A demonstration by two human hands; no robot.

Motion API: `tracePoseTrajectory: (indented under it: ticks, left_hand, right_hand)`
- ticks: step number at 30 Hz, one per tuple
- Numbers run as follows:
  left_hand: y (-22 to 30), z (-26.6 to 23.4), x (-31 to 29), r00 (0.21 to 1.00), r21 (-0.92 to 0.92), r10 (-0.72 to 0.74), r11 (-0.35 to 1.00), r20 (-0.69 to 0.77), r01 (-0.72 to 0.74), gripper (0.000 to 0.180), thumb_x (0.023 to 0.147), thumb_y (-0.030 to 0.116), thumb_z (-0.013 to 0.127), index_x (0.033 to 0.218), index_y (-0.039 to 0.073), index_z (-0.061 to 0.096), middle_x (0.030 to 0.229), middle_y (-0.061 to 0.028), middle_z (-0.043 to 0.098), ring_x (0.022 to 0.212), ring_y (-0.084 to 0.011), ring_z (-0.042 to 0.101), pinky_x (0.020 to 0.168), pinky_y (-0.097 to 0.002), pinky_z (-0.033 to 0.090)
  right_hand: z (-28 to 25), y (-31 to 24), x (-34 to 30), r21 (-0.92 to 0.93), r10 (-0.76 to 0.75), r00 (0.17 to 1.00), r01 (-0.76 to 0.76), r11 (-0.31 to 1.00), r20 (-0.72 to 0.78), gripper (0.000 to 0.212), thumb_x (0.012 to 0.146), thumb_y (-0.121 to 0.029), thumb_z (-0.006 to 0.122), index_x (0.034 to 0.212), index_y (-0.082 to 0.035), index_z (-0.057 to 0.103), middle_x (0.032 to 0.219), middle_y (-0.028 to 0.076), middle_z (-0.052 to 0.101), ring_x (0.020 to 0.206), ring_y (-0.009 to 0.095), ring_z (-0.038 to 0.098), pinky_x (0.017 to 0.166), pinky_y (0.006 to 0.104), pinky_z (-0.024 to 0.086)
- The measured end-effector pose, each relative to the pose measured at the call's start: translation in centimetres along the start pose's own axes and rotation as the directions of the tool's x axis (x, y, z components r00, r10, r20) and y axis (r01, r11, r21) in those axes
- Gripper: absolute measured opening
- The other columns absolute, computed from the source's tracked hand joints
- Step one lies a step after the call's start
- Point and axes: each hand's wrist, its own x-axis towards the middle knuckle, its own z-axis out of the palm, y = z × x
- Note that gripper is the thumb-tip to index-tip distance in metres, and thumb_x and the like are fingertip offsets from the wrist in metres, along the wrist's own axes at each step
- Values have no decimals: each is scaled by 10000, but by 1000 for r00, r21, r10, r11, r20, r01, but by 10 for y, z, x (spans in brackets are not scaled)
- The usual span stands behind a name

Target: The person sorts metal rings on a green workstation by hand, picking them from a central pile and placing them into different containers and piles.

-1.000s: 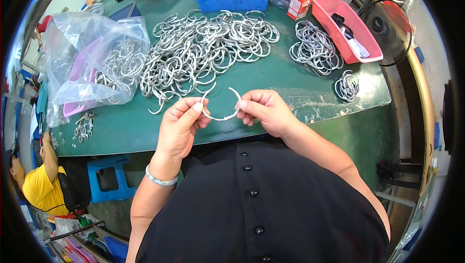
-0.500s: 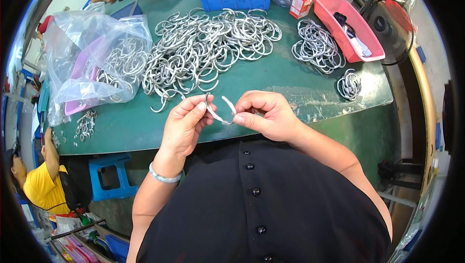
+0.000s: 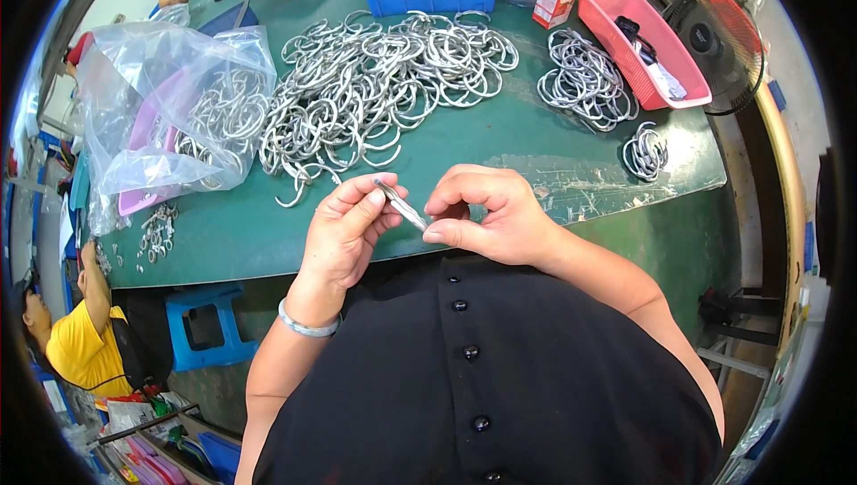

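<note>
An open, C-shaped silver metal bangle (image 3: pixel 406 207) is held above the table's near edge, turned nearly edge-on. My left hand (image 3: pixel 351 224) pinches its upper end between thumb and fingers. At the lower end, the thumb of my right hand (image 3: pixel 491 215) touches the metal, with the fingers curled close above it. Just beyond my hands lies a big heap of similar silver bangles (image 3: pixel 375 83). A smaller pile of bangles (image 3: pixel 585 82) lies to the right, and a little bunch of bangles (image 3: pixel 644 152) sits nearer the right edge.
The green table (image 3: pixel 500 139) carries a blue bin (image 3: pixel 428 0) of metal pieces, a pink basket (image 3: pixel 638 66), a red carton (image 3: pixel 555 0) and a clear plastic bag (image 3: pixel 134 66) over bangles. A fan (image 3: pixel 714 39) stands right; a blue stool (image 3: pixel 210 329) and a person in yellow (image 3: pixel 85 347) are left.
The bangle has turned from showing its open curve to nearly edge-on. My right fingers have shifted slightly around its lower end, while my left hand keeps its pinch.
</note>
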Motion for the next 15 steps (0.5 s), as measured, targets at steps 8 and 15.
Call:
tracePoseTrajectory:
  ticks: [8,15]
  left_hand:
    - [4,3,-2,979,88,204,975,15,-205,173,845,46,503,1006,12,555,941,-97,586,821,-156,560,712,-259,461]
    - [12,16,-12,802,506,548,636,236,-583,155,767,-37,576,918,-5,594,876,-82,554,762,-119,512,675,-220,419]
  right_hand:
    - [-12,10,-4,-228,-194,980,180,957,-44,132,663,6,671,761,-9,584,724,71,587,606,161,558,526,249,437]
    - [-15,22,-9,-317,-239,966,197,928,-100,125,663,20,648,767,-19,590,729,70,597,640,191,576,547,268,450]
